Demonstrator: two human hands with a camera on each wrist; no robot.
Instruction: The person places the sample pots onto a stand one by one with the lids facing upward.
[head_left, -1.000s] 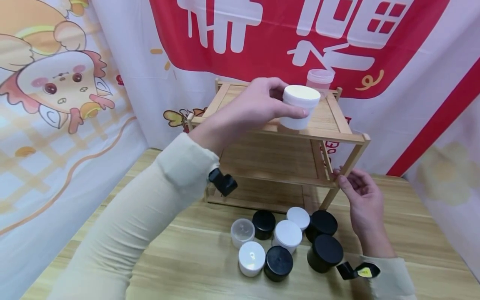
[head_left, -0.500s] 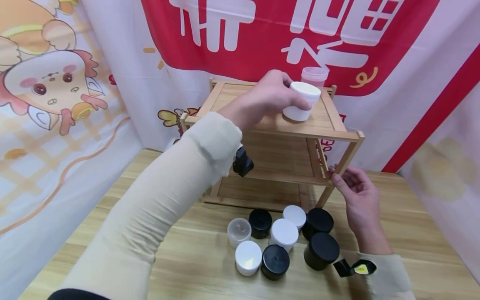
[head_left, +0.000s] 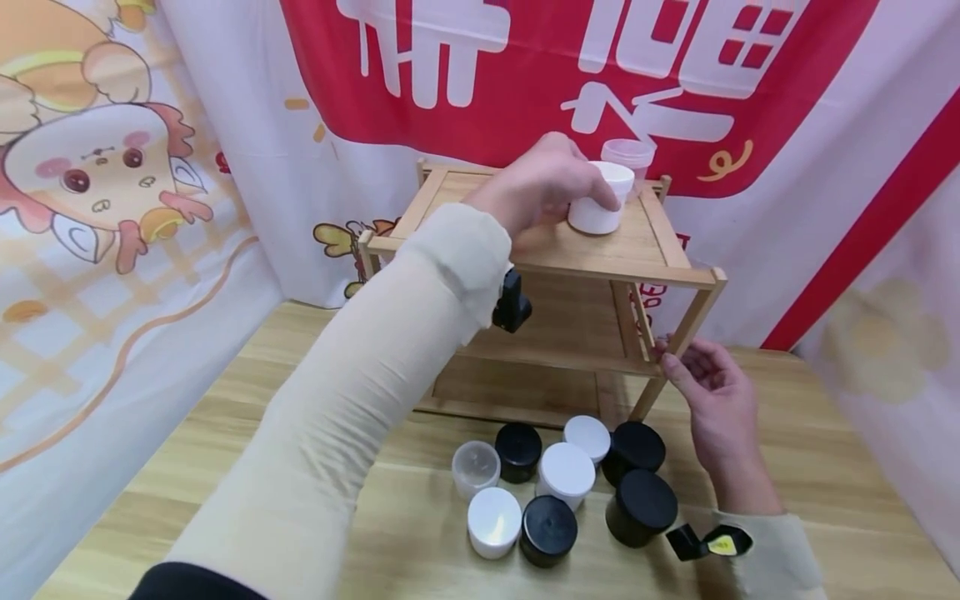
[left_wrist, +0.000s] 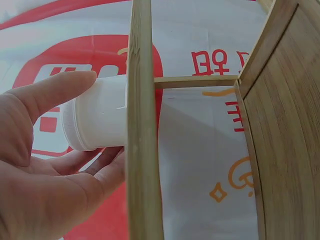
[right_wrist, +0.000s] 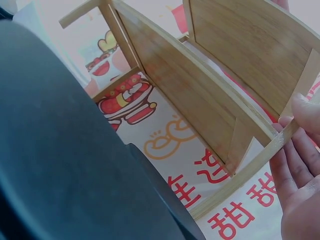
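My left hand (head_left: pixel 551 179) holds a white screw-lid jar (head_left: pixel 596 215) by its sides over the top shelf of a wooden rack (head_left: pixel 637 242). In the left wrist view the thumb and fingers wrap the jar (left_wrist: pixel 102 112) near its ribbed lid. The jar stands upright at or on the shelf; the front rail hides its base there. Just behind it is a clear plastic jar (head_left: pixel 630 152). My right hand (head_left: pixel 722 408) pinches the rack's right front post (head_left: pixel 693 321) at middle-shelf height, as the right wrist view also shows around the post (right_wrist: pixel 240 177).
In front of the rack several lidded jars stand grouped on the wooden table (head_left: pixel 405 500): white (head_left: pixel 494 521), black (head_left: pixel 549 529) and one translucent (head_left: pixel 476 468). A printed cloth (head_left: pixel 247 150) hangs close behind and beside the rack.
The left hand has carried the white jar back and down onto or close to the top shelf, in front of the clear jar. My right hand keeps its hold on the post.
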